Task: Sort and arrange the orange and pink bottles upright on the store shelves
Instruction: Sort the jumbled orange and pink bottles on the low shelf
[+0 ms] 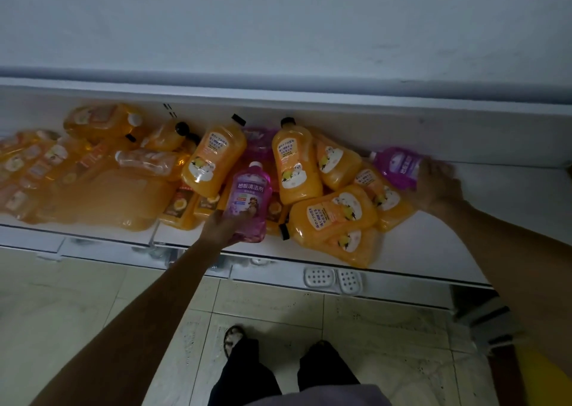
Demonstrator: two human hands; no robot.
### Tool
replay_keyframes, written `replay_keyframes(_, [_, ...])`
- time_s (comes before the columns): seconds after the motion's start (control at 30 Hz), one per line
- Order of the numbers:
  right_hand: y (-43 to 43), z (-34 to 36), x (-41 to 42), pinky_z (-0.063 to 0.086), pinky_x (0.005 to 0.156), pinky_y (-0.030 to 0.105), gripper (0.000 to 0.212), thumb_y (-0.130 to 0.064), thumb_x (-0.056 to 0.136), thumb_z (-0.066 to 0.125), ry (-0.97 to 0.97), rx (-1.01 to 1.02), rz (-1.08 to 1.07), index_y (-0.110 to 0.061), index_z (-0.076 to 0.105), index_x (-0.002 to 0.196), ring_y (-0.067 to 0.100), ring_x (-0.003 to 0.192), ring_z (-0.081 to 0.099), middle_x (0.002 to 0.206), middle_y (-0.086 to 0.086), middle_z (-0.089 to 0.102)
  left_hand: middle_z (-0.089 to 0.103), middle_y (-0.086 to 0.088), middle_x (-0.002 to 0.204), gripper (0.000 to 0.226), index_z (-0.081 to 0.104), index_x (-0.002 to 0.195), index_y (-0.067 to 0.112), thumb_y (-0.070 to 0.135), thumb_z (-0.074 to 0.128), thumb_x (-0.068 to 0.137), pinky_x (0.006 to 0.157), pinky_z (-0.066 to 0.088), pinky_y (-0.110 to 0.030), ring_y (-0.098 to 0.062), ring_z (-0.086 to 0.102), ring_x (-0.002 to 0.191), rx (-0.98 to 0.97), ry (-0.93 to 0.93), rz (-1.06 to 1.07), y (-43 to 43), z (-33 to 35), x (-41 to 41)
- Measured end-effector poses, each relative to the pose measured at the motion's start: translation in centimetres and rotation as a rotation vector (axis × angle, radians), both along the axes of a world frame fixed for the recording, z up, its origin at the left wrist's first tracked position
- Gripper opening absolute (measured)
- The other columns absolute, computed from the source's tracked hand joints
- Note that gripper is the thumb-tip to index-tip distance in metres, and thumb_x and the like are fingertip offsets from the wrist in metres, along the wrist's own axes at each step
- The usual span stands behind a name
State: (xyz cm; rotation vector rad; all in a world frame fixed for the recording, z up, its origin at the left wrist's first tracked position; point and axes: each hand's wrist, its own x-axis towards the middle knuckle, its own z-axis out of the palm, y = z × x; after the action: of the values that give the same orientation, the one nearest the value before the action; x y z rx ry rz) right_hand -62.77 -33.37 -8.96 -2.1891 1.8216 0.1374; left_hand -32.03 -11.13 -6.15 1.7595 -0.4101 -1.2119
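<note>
- The pink floor-cleaner bottle point(250, 195) lies near the front edge of the shelf point(495, 207), cap pointing far, resting on the orange pile. My left grip point(221, 226) is wrapped round its bottom end.
- It looks full of liquid, so I judge it heavy for its size, with weight that will shift toward the base as I stand it up.
- The plastic looks smooth and glossy, so probably slippery. It seems stiff enough not to buckle.
- A hold round the waist, over the label, should steady it better than the base alone.
- The second pink bottle point(397, 165) lies on its side at the right end of the pile, cap toward the left. My right grip point(433, 186) holds its base, though blur hides exactly how my fingers sit.
- The orange bottles point(213, 158) lie tumbled and overlapping across the shelf. Pulling one out could set its neighbours rolling.
- A third pink bottle point(258, 144) is half buried between two orange ones, farther back.
- Bare white shelf shows to the right, a likely spot for upright rows.
</note>
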Motion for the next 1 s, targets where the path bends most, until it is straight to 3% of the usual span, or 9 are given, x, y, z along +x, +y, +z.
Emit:
replay_keyframes(0.13, [-1.1,0.2,-0.4,0.031,0.104,0.045,0.085,-0.050,0.081,0.064,0.190,-0.031,0.060,-0.006,0.025,0.143,0.037,0.132,0.029,0.143,0.018,0.032,0.057,-0.014,0.121,0.051,0.045,0.128,0.012,0.028,0.064,0.083,0.071,0.056,-0.034,-0.030,0.060,0.104,0.044,-0.015,0.061,0.2,0.2,-0.4])
replay_keyframes(0.3, [-1.4,-0.6,-0.7,0.027,0.107,0.051,0.086,-0.054,0.079,0.065,0.091,0.039,0.016,-0.008,0.026,0.141,0.038,0.133,0.027,0.143,0.021,0.029,0.061,-0.011,0.111,0.053,0.050,0.115,0.016,0.040,0.071,0.073,0.055,0.058,-0.026,-0.025,0.063,0.093,-0.046,0.077,0.069,1.1,0.6,-1.0])
replay_keyframes(0.4, [-2.0,-0.5,-1.0,0.032,0.105,0.053,0.086,-0.043,0.078,0.072,0.156,0.003,0.027,-0.005,0.026,0.141,0.039,0.134,0.026,0.143,0.021,0.032,0.061,-0.017,0.110,0.039,0.049,0.118,0.010,0.025,0.061,0.085,0.057,0.059,-0.027,-0.030,0.063,0.095,-0.004,0.078,0.084,1.6,0.2,-1.0])
replay_keyframes(0.53, [-1.6,-0.5,-1.4,0.023,0.110,0.050,0.097,-0.062,0.072,0.069,0.196,0.050,-0.110,-0.003,0.033,0.141,0.040,0.138,0.023,0.146,0.025,0.028,0.056,-0.016,0.116,0.046,0.038,0.126,0.012,0.017,0.061,0.086,0.055,0.056,-0.029,-0.025,0.061,0.087,0.035,0.041,0.117,2.0,-0.5,-0.8])
replay_keyframes(0.63, [-0.8,-2.1,-2.7,0.038,0.100,0.044,0.106,-0.065,0.069,0.069,-0.111,0.173,-0.438,0.001,0.030,0.142,0.041,0.129,0.039,0.144,0.028,0.033,0.051,-0.018,0.122,0.069,0.023,0.140,0.015,0.014,0.063,0.084,0.062,0.053,-0.035,-0.030,0.060,0.090,0.055,0.055,0.141,1.9,-0.5,-0.2])
replay_keyframes(0.73, [-0.4,-2.1,-3.9,0.046,0.093,0.039,0.088,-0.055,0.076,0.067,-0.383,0.255,-0.640,0.000,0.040,0.138,0.039,0.117,0.052,0.135,0.025,0.047,0.058,-0.020,0.121,0.055,0.042,0.131,0.007,0.017,0.065,0.082,0.059,0.058,-0.030,-0.029,0.063,0.089,0.056,0.064,0.048,1.8,-0.2,0.1])
replay_keyframes(0.83, [0.1,-1.0,-4.3,0.044,0.099,0.040,0.090,-0.055,0.076,0.068,-0.604,0.257,-0.799,0.002,0.038,0.140,0.037,0.122,0.049,0.138,0.021,0.046,0.063,-0.019,0.115,0.060,0.054,0.121,0.006,0.026,0.072,0.067,0.074,0.057,-0.039,-0.034,0.064,0.097,0.061,0.089,0.033,2.6,-0.2,-0.3])
replay_keyframes(0.93, [1.7,0.6,-3.8,0.049,0.094,0.041,0.100,-0.056,0.058,0.079,-0.892,0.296,-0.909,-0.004,0.044,0.136,0.030,0.113,0.056,0.131,0.012,0.053,0.066,-0.014,0.099,0.044,0.055,0.113,0.005,0.019,0.069,0.074,0.057,0.056,-0.028,-0.028,0.065,0.081,0.057,0.097,-0.026,3.5,-0.1,-0.6])
replay_keyframes(1.0, [2.7,1.9,-2.8,0.052,0.086,0.038,0.089,-0.052,0.062,0.080,-1.138,0.349,-0.877,-0.008,0.048,0.133,0.025,0.103,0.060,0.121,0.008,0.058,0.067,-0.012,0.095,0.034,0.055,0.109,0.009,0.014,0.068,0.078,0.057,0.056,-0.027,-0.025,0.066,0.079,0.065,0.108,-0.039,4.2,-0.1,-0.5])
